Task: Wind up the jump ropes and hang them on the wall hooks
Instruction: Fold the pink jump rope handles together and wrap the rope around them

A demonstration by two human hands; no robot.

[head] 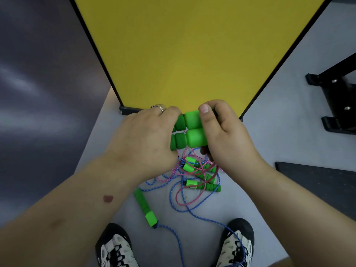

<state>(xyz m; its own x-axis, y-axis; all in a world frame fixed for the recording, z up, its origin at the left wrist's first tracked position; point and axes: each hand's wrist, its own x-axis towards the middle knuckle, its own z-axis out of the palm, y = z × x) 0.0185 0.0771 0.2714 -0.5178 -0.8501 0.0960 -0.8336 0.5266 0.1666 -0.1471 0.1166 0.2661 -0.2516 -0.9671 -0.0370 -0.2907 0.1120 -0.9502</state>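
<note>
Both hands are gripping 2 green handles (189, 130) side by side before the yellow panel (192, 51): left hand (146, 139), right hand (221, 132). Probably light foam; the cords (179, 193) are dangling limp.

An indoor exercise or activity room, seen from above.
A yellow padded panel (192, 54) framed in black stands on a pale grey floor (279, 132), with black equipment feet (335, 105), a dark mat (323, 182) and green-handled jump ropes (194, 180) lying nearby.
</note>
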